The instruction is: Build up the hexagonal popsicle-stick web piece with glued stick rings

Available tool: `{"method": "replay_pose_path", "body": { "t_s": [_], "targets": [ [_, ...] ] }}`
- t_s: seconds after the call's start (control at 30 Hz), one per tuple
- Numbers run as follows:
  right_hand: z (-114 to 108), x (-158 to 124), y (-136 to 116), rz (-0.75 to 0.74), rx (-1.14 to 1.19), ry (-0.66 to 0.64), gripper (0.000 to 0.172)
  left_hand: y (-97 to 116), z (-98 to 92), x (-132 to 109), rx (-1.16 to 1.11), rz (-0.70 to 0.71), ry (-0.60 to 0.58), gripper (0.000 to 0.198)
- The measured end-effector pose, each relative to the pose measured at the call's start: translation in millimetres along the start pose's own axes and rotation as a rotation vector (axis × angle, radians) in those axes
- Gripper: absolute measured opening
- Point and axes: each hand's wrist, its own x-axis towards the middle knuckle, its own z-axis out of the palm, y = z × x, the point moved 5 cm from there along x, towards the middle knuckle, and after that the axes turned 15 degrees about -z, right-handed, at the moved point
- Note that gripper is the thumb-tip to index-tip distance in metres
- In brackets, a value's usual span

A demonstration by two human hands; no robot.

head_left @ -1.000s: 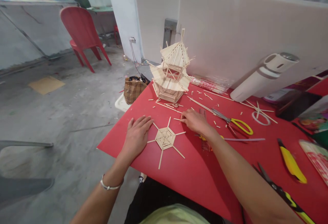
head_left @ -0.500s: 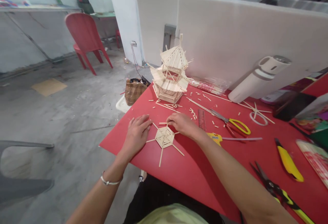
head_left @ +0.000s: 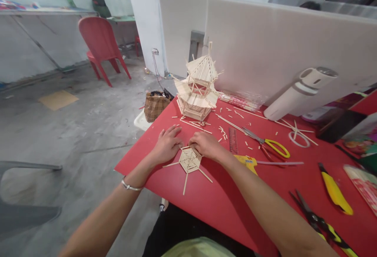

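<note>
A hexagonal web of thin wooden sticks (head_left: 190,160), with spokes reaching past its rim, lies flat on the red table near its left corner. At its far edge my right hand (head_left: 204,144) is closed, fingertips pinched on a short stick that they mostly hide. My left hand (head_left: 167,146) rests at the upper left of the web, fingers partly spread, fingertips by the stick's other end and a spoke. Behind the hands stands a tiered pagoda model (head_left: 198,88) built of similar sticks.
Cut stick pieces (head_left: 223,133) and a small ruler (head_left: 233,141) lie beyond my right hand. To the right are yellow-handled scissors (head_left: 265,141), a yellow glue gun (head_left: 246,162), a utility knife (head_left: 335,190), cutters (head_left: 315,219) and a white tumbler (head_left: 299,94). A red chair (head_left: 98,41) stands on the floor.
My left hand has moved up and right, closer to my right hand. The short stick has come down to the web's far edge. The view has shifted slightly.
</note>
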Motion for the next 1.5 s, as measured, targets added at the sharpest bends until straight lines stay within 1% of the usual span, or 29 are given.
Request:
{"method": "replay_pose_path", "body": {
  "t_s": [0.17, 0.3, 0.43, 0.57, 0.7, 0.9, 1.1, 1.37, 1.5],
  "targets": [
    [2, 0, 6, -0.016, 0.040, -0.004, 0.022, -2, 1.2, -1, -0.026, -0.024, -0.053, 0.023],
    [-2, -5, 8, -0.022, 0.066, 0.003, 0.025, -2, 1.7, -1, -0.041, -0.011, -0.049, 0.021],
    [-7, -13, 12, 0.012, 0.074, 0.031, 0.030, -3, 2.9, 0, -0.043, -0.012, -0.048, 0.023],
    [-6, -17, 14, 0.022, 0.080, 0.032, 0.028, -2, 2.8, 0, -0.038, -0.014, -0.041, 0.023],
    [-5, -17, 12, 0.019, 0.090, 0.037, 0.027, -1, 2.1, 0, -0.030, -0.021, -0.061, 0.024],
    [-6, -16, 11, -0.017, 0.109, 0.035, 0.024, -1, 1.7, 0, -0.024, -0.019, -0.069, 0.026],
    [-4, -18, 12, -0.040, 0.128, 0.033, 0.025, 0, 1.1, 0, -0.036, -0.039, -0.095, 0.028],
    [-6, -18, 12, -0.050, 0.134, -0.005, 0.024, 2, -0.8, 0, -0.025, -0.067, -0.141, 0.029],
    [-7, -16, 10, -0.049, 0.114, -0.033, 0.024, 5, -2.4, 2, -0.019, -0.079, -0.145, 0.023]
  ]
}}
